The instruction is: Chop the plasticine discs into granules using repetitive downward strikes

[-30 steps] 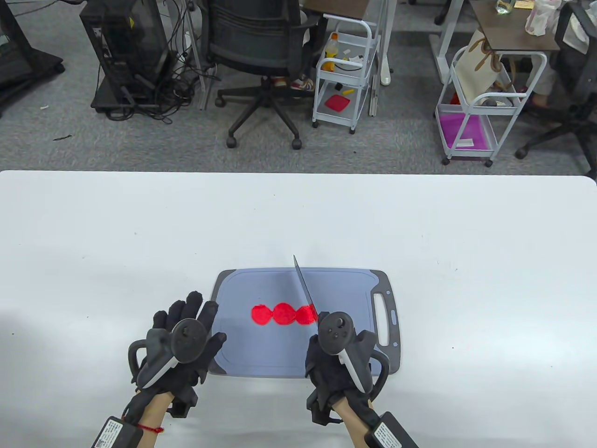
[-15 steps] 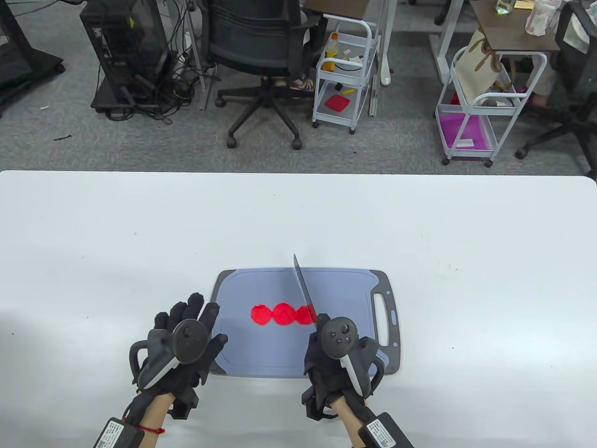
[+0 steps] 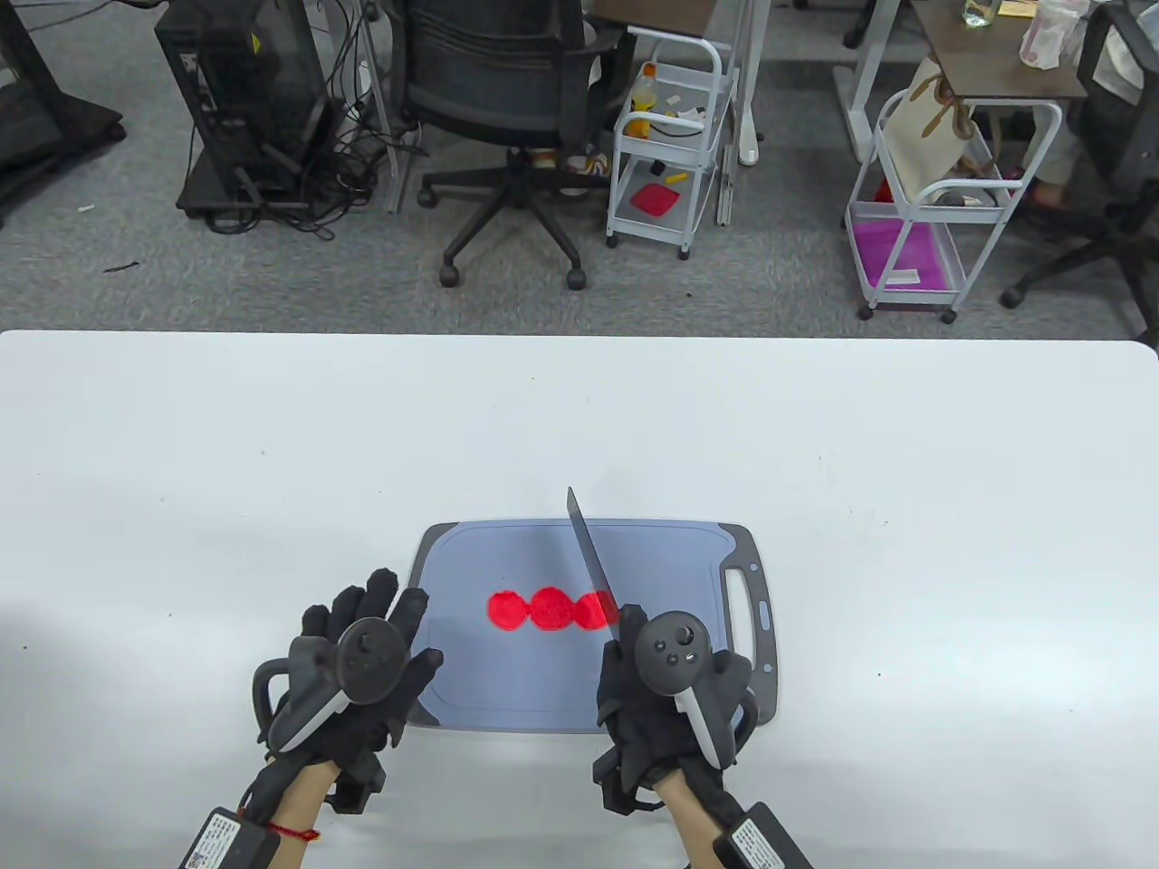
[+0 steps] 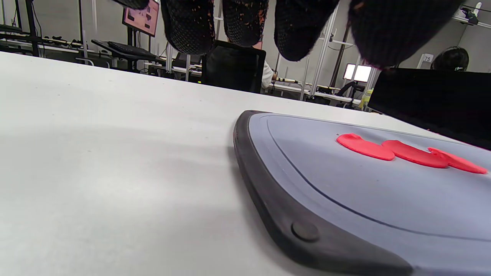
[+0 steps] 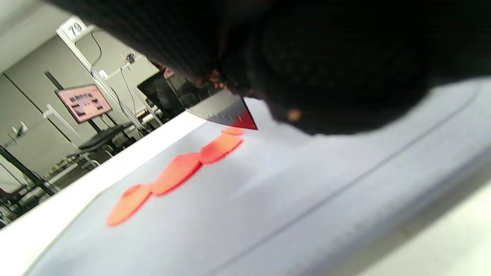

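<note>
Three flat red plasticine discs (image 3: 548,609) lie touching in a row on the grey cutting board (image 3: 661,561); they also show in the left wrist view (image 4: 406,154) and the right wrist view (image 5: 176,172). My right hand (image 3: 661,697) grips a dark-bladed knife (image 3: 590,559), its blade raised over the rightmost disc and pointing away and left. A thin strip is cut off that disc's right end (image 5: 232,131). My left hand (image 3: 362,652) lies flat with spread fingers on the board's left near corner, holding nothing.
The board has a dark rim (image 4: 268,207) and a handle slot (image 3: 742,611) on its right side. It sits near the front of a white table (image 3: 272,471). An office chair and carts stand on the floor beyond the far edge.
My right hand shifted slightly right and the knife lifted a little over the rightmost disc. My left hand stayed put.
</note>
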